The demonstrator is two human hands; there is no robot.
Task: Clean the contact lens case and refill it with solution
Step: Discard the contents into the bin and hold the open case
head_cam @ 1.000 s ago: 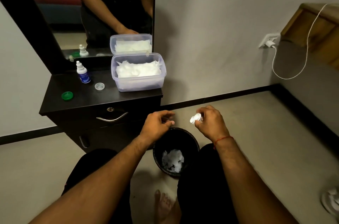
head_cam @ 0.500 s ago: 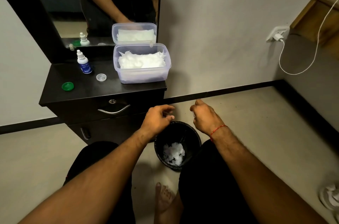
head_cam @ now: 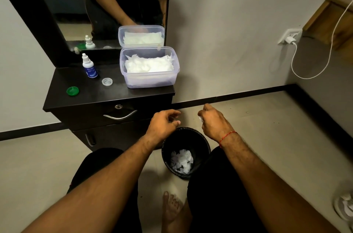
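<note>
My right hand point(head_cam: 214, 125) hovers over the far rim of a black waste bin point(head_cam: 205, 142), fingers closed on a small white piece point(head_cam: 200, 118) that is almost fully hidden. Opposite it, over the bin's left rim, my left hand point(head_cam: 163, 125) has loosely curled, parted fingers with nothing visible in them. Used white tissue scraps point(head_cam: 181, 160) lie inside the bin. On the dark dresser top point(head_cam: 114, 96) stand a small solution bottle point(head_cam: 89, 68), a clear lens case cup point(head_cam: 107, 81) and a green cap point(head_cam: 72, 91).
An open clear plastic box of white tissues point(head_cam: 150, 80) sits at the dresser's right end before a mirror point(head_cam: 107, 3). A drawer handle point(head_cam: 120, 116) faces me. A white charger cable point(head_cam: 294, 61) hangs from a wall socket. My knees flank the bin.
My right hand has turned palm down, so the white piece it held up is now nearly hidden. Both hands stay above the bin; the view has tilted slightly.
</note>
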